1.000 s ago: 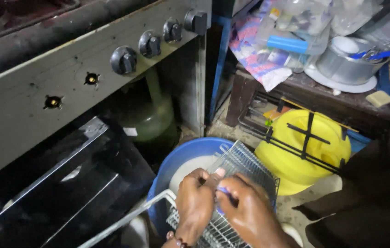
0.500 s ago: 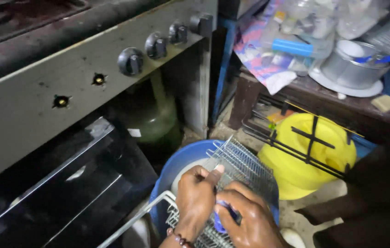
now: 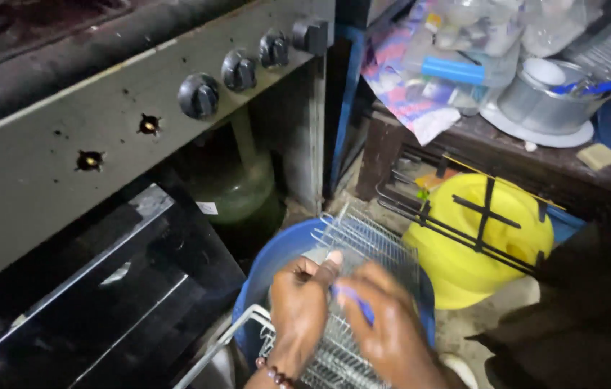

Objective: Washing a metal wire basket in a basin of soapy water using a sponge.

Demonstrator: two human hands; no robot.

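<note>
The left hand (image 3: 298,306) gripped the wire rack (image 3: 363,288) over the blue basin (image 3: 269,266) — steadying it while the right hand (image 3: 392,328), closed on a blue scrubber (image 3: 352,299), pressed down.

My left hand (image 3: 298,313) sits low near the bottom edge, fingers curled, thumb stretched up, a bead bracelet at the wrist. My right hand (image 3: 392,328) lies just beside it, blurred, fingers closed.
</note>
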